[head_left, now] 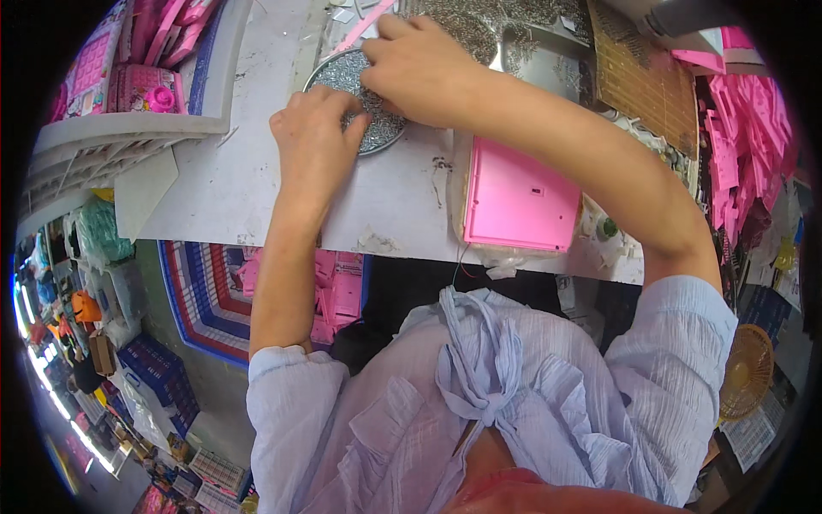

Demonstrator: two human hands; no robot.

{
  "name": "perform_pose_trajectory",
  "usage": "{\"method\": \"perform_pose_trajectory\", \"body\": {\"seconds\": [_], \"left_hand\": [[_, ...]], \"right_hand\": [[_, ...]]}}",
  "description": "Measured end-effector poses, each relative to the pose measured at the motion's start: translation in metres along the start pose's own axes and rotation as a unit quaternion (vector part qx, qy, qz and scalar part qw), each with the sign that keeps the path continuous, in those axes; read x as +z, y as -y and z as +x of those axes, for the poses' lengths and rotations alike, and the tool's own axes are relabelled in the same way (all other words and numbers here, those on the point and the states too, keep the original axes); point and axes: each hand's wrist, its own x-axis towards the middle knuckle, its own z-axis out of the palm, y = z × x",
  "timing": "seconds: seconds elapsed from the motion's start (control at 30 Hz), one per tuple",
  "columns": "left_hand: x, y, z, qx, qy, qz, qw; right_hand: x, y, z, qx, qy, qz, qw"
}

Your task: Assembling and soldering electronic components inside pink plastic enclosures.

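Note:
A round dish point(377, 147) full of small silvery metal pieces, which look like screws, stands on the worktable in front of me. My left hand point(315, 128) lies at its near left rim, fingers bent and the thumb held apart, with nothing visible between them. Over the dish's right side reaches my right hand point(421, 73), its fingers curled; whatever they hold is hidden. Just beyond those fingers is a thin pink strip point(364, 26). A flat pink plastic panel point(521, 197) lies near the table's front edge, below my right forearm.
Metal trays point(548, 64) with small metal parts stand at the back, beside a brown board point(646, 81). A grey rack point(128, 128) with pink parts is at left. Pink pieces point(745, 146) pile up at right. Under the table sits a blue-and-red basket point(184, 300).

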Motion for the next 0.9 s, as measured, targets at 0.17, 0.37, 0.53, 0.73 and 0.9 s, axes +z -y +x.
{"method": "perform_pose_trajectory", "body": {"seconds": [0.17, 0.37, 0.53, 0.73, 0.9], "left_hand": [[-0.002, 0.010, -0.004, -0.024, -0.027, -0.055, 0.998], [0.003, 0.020, 0.005, -0.024, -0.085, -0.045, 0.995], [-0.010, 0.009, 0.000, -0.099, -0.063, -0.177, 0.977], [0.004, -0.052, -0.016, -0.113, 0.036, -0.470, 0.874], [0.019, -0.076, -0.015, -0.100, 0.034, -0.474, 0.874]], "right_hand": [[0.014, 0.002, 0.033, 0.034, 0.077, 0.010, 0.996], [-0.036, -0.015, 0.032, 0.131, 0.072, 0.125, 0.981], [-0.091, -0.036, -0.095, 0.210, -0.062, 0.250, 0.943], [-0.084, -0.037, -0.197, 0.375, -0.096, 0.252, 0.887], [-0.073, -0.043, -0.199, 0.294, -0.094, 0.173, 0.935]]}}
